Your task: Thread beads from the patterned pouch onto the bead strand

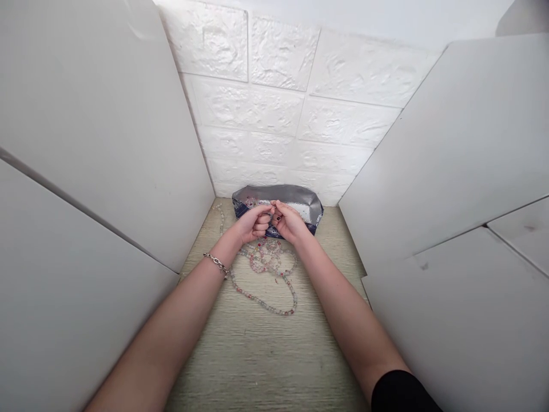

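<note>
My left hand (256,222) and my right hand (288,220) meet thumb to thumb, fingers curled and pinched. Whatever lies between the fingertips is too small to make out. Just behind and below them, an open bag (295,193) with a silver inside and dark blue outside holds white and pinkish beads (252,201). A long string of beads (268,308), pale with some red and pink ones, loops over the wooden surface under my hands. Part of it is piled in smaller pink coils (266,260). A chain bracelet (217,262) circles my left wrist.
White panels rise close on the left (107,131) and on the right (463,149). A white brick-patterned wall (274,109) stands behind the bag. The greenish wooden surface (261,360) stretches between my forearms towards me.
</note>
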Available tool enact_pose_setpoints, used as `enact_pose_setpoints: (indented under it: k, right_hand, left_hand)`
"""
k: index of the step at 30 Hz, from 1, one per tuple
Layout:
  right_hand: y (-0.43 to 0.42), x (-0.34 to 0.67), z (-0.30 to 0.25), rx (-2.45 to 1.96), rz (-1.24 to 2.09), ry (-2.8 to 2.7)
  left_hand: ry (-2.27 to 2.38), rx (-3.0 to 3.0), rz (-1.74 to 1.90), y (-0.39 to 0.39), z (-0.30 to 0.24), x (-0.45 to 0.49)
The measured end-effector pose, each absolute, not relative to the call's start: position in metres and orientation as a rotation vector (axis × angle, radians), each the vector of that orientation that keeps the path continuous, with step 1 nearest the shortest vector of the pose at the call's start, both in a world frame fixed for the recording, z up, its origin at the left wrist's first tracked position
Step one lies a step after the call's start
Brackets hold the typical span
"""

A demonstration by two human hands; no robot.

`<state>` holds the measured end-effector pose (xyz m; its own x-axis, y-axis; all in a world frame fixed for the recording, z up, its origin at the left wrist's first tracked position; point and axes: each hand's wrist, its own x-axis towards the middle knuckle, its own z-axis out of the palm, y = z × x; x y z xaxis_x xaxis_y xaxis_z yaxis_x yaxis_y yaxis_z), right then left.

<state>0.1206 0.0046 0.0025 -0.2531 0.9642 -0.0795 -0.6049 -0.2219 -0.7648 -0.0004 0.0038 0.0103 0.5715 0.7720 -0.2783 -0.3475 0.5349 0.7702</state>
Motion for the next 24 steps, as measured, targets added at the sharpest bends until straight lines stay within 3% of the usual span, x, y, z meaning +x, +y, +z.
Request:
enact_pose_setpoints:
  k: [24]
  right_hand:
    - [0.0048,0.1195,-0.0031,-0.623,1.798,-0.653]
  left_hand:
    - [0.773,0.803,0.797,0.0016,0.0121,0.0077]
